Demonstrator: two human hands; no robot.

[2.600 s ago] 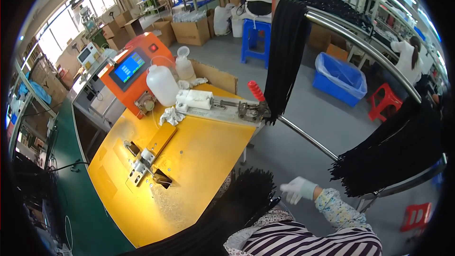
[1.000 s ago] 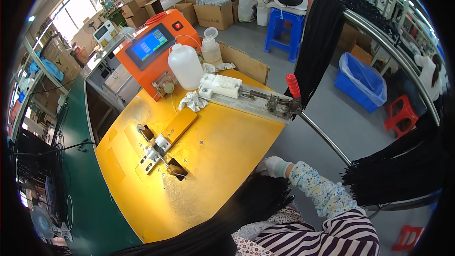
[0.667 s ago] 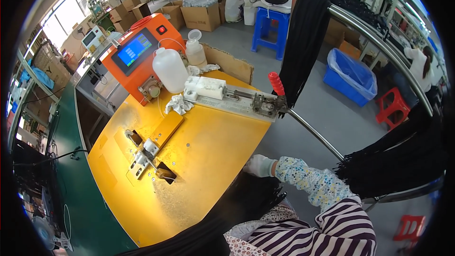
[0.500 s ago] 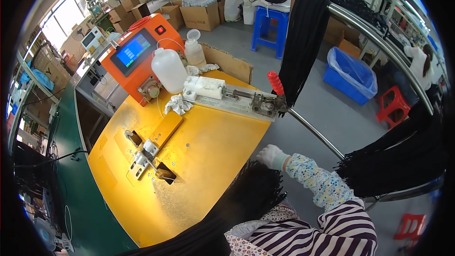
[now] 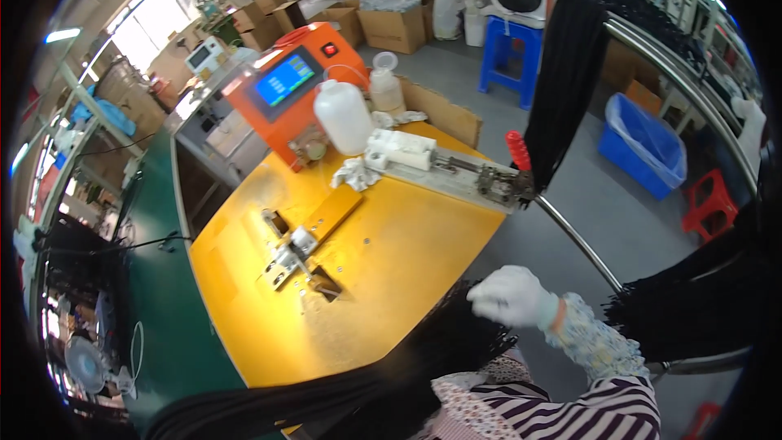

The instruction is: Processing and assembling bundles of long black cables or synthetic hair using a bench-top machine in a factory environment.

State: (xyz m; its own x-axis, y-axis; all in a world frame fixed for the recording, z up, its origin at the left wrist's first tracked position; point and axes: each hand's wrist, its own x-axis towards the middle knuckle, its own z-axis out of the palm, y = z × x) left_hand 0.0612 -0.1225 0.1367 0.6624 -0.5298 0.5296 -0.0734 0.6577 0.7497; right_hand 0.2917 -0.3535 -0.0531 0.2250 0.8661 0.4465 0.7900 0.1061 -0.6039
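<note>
My right hand (image 5: 509, 297), in a white glove, hovers by the near right edge of the yellow table. Its fingers are curled together, slightly blurred; whatever they hold, if anything, is hidden. Just below and left of them lie the ends of a bundle of black cords (image 5: 432, 350), draped across my lap along the table's near edge. My left hand is out of view. On the yellow table (image 5: 407, 277) sits a small metal fixture (image 5: 297, 248) with rollers in slots. Behind it, a toggle clamp with a red handle (image 5: 518, 151) stands on a metal plate.
An orange machine with a screen (image 5: 285, 81) stands at the table's back, beside a white plastic bottle (image 5: 342, 118). More black cords (image 5: 562, 73) hang from a metal rail (image 5: 676, 73) at right. A blue lined bin (image 5: 643, 147) and red stool (image 5: 709, 204) stand beyond.
The view has swung left, so the table and machine appear farther right. My right hand has lifted a little away from the cord ends and looks larger.
</note>
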